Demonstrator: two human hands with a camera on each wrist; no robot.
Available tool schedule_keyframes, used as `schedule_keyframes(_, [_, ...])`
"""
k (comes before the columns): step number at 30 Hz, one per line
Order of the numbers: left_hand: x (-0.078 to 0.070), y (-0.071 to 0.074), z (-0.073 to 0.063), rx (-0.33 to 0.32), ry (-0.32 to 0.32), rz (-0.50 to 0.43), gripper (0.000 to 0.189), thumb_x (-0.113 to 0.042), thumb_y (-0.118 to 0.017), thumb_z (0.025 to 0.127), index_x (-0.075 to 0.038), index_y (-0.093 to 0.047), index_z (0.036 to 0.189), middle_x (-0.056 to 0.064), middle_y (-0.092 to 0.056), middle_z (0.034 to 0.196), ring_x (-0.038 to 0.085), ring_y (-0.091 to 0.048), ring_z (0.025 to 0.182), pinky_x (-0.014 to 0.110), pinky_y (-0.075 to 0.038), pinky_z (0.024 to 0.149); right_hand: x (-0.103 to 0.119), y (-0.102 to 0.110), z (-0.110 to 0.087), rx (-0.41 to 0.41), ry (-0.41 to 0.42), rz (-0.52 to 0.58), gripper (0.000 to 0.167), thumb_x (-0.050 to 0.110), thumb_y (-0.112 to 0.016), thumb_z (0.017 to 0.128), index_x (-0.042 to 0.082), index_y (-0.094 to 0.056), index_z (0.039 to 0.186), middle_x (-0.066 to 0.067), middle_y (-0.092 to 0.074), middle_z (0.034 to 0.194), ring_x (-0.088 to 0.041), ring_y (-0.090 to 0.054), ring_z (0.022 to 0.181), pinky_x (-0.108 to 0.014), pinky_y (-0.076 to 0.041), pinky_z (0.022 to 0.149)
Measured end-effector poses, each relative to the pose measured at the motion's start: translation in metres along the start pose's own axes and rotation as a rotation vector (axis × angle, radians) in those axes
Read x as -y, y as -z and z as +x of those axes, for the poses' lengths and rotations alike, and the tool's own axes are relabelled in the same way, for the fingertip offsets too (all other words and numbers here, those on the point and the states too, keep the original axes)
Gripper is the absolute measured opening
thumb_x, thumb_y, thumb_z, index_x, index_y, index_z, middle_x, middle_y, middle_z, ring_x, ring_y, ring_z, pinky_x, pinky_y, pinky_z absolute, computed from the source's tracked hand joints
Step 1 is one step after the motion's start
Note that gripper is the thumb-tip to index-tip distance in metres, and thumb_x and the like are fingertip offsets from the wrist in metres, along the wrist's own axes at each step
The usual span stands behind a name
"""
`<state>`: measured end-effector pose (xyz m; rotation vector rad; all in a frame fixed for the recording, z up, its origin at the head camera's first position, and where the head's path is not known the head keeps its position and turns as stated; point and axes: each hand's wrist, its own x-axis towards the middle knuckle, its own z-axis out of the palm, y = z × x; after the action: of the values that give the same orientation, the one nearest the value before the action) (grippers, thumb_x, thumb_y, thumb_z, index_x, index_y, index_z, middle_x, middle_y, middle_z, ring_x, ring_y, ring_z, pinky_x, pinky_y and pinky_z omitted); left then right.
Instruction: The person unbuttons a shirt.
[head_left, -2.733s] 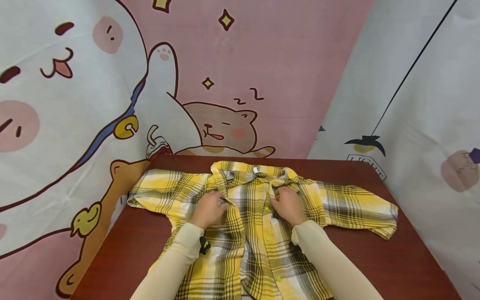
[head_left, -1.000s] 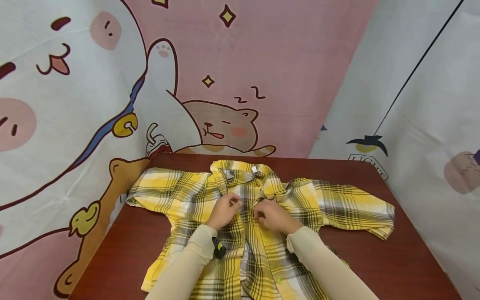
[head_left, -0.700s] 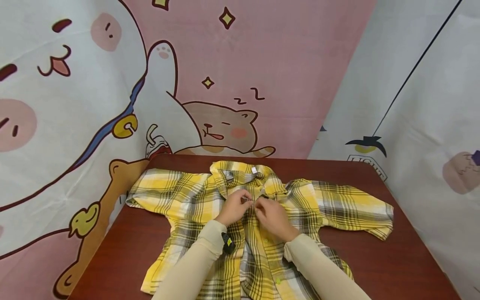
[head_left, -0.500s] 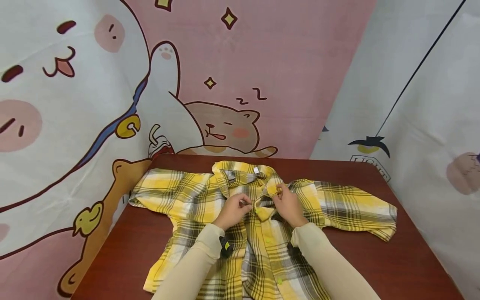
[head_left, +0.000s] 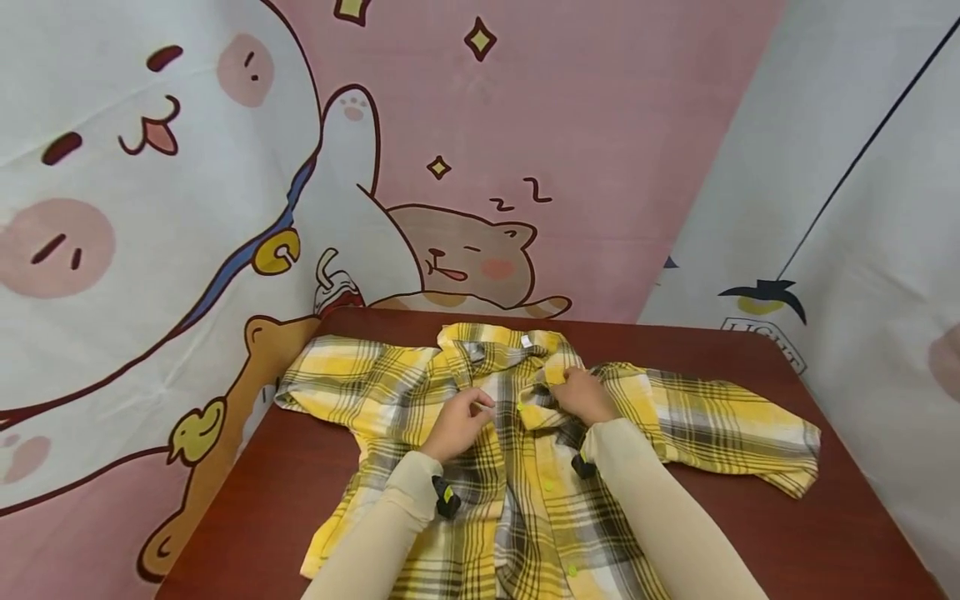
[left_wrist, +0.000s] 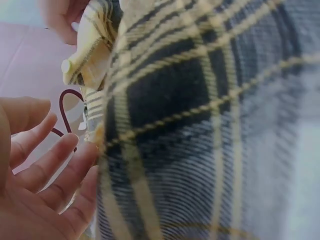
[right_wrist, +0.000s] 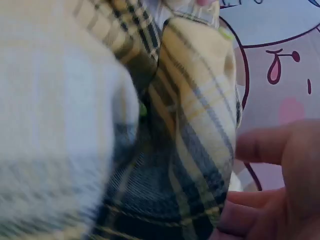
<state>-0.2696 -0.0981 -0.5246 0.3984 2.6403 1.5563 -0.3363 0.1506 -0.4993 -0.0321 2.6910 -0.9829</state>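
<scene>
A yellow, grey and white plaid shirt (head_left: 420,392) lies front up on the dark red table, its collar toward the far edge and both sleeves spread sideways. My right hand (head_left: 588,396) holds the collar's right side; in the right wrist view its thumb and fingers (right_wrist: 260,145) lie on either side of the cloth edge. Below it, the right front edge is folded up, showing a green button (head_left: 521,407). My left hand (head_left: 459,423) hovers by the left front edge, fingers loosely bent with nothing between them, as the left wrist view shows its fingers (left_wrist: 57,165) apart.
The table (head_left: 757,533) shows bare wood around the shirt. A cartoon-printed backdrop (head_left: 600,167) hangs behind and along both sides. More green buttons (head_left: 572,571) run down the right front edge. A black wrist device (head_left: 446,497) sits at my left cuff.
My right hand has gone from the front edges to the collar's right side, leaving a fold in the front. My left hand came to the middle, then drew back left. The view shifted slightly.
</scene>
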Motion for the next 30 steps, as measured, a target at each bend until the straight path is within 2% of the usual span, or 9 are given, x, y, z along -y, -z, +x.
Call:
schedule_keyframes(2, [0.002, -0.001, 0.0, -0.005, -0.004, 0.006, 0.016, -0.015, -0.06, 0.099, -0.005, -0.063, 0.111, 0.0, -0.06, 0.096, 0.017, -0.053, 0.069, 0.034, -0.047, 0.061, -0.002, -0.001, 0.0, 0.044, -0.013, 0.058, 0.061, 0.034, -0.051, 0.099, 0.006, -0.034, 0.15, -0.021, -0.057, 0.128, -0.022, -0.058, 0.073, -0.043, -0.047, 0.07])
schedule_keyframes(4, [0.004, -0.001, 0.0, -0.013, -0.006, 0.014, 0.015, -0.015, -0.061, 0.098, -0.005, -0.064, 0.109, 0.0, -0.059, 0.092, 0.017, -0.051, 0.067, 0.033, -0.046, 0.06, -0.004, -0.002, 0.002, 0.013, -0.013, 0.131, 0.059, 0.032, -0.05, 0.099, 0.011, -0.034, 0.151, -0.017, -0.059, 0.124, -0.021, -0.056, 0.071, -0.041, -0.046, 0.069])
schedule_keyframes(6, [0.005, -0.001, 0.0, -0.023, -0.011, 0.016, 0.014, -0.014, -0.062, 0.097, -0.005, -0.064, 0.108, 0.0, -0.058, 0.089, 0.017, -0.049, 0.065, 0.033, -0.045, 0.059, -0.003, -0.003, 0.004, -0.076, 0.023, 0.162, 0.054, 0.029, -0.05, 0.099, 0.011, -0.04, 0.149, -0.014, -0.062, 0.12, -0.02, -0.057, 0.074, -0.04, -0.047, 0.068])
schedule_keyframes(10, [0.006, 0.0, 0.0, -0.03, -0.015, 0.013, 0.013, -0.013, -0.061, 0.098, -0.005, -0.064, 0.108, 0.0, -0.058, 0.089, 0.018, -0.049, 0.065, 0.034, -0.045, 0.059, 0.003, -0.002, 0.011, -0.296, 0.095, 0.124, 0.041, 0.022, -0.052, 0.097, 0.008, -0.056, 0.136, -0.01, -0.065, 0.113, -0.023, -0.061, 0.082, -0.042, -0.048, 0.073])
schedule_keyframes(14, [0.007, 0.001, -0.001, -0.032, -0.006, 0.02, 0.014, -0.014, -0.06, 0.098, -0.005, -0.064, 0.108, -0.001, -0.058, 0.091, 0.017, -0.052, 0.069, 0.034, -0.046, 0.062, 0.007, 0.001, 0.016, -0.409, 0.146, 0.053, 0.025, 0.019, -0.056, 0.096, 0.006, -0.069, 0.114, -0.01, -0.069, 0.098, -0.027, -0.064, 0.076, -0.045, -0.051, 0.069])
schedule_keyframes(17, [0.01, 0.002, -0.003, -0.041, 0.001, 0.026, 0.013, -0.013, -0.061, 0.098, -0.005, -0.065, 0.107, -0.001, -0.059, 0.092, 0.017, -0.053, 0.07, 0.034, -0.047, 0.062, 0.005, 0.004, 0.019, -0.414, 0.182, -0.011, 0.018, 0.014, -0.059, 0.095, 0.007, -0.074, 0.1, -0.009, -0.07, 0.089, -0.026, -0.063, 0.069, -0.045, -0.051, 0.068])
schedule_keyframes(20, [0.011, 0.003, -0.004, -0.055, 0.006, 0.037, 0.012, -0.013, -0.062, 0.097, -0.006, -0.066, 0.106, -0.001, -0.059, 0.092, 0.016, -0.053, 0.071, 0.034, -0.047, 0.061, 0.001, 0.007, 0.021, -0.402, 0.23, -0.041, 0.015, 0.01, -0.06, 0.095, 0.007, -0.075, 0.094, -0.01, -0.07, 0.085, -0.024, -0.062, 0.065, -0.045, -0.051, 0.066])
schedule_keyframes(28, [0.009, 0.005, -0.002, -0.056, 0.007, 0.045, 0.011, -0.013, -0.062, 0.097, -0.006, -0.066, 0.105, -0.001, -0.058, 0.092, 0.016, -0.052, 0.071, 0.034, -0.046, 0.061, 0.012, 0.009, 0.028, -0.472, 0.354, -0.029, 0.014, 0.015, -0.057, 0.1, 0.007, -0.066, 0.105, -0.008, -0.067, 0.083, -0.022, -0.056, 0.062, -0.04, -0.047, 0.06])
schedule_keyframes(30, [0.008, 0.004, -0.002, -0.055, 0.01, 0.042, 0.011, -0.013, -0.062, 0.097, -0.006, -0.066, 0.105, -0.001, -0.057, 0.091, 0.017, -0.052, 0.069, 0.034, -0.046, 0.06, 0.017, 0.009, 0.031, -0.432, 0.394, -0.045, 0.016, 0.014, -0.056, 0.1, 0.007, -0.064, 0.113, -0.01, -0.068, 0.091, -0.026, -0.059, 0.069, -0.043, -0.047, 0.064])
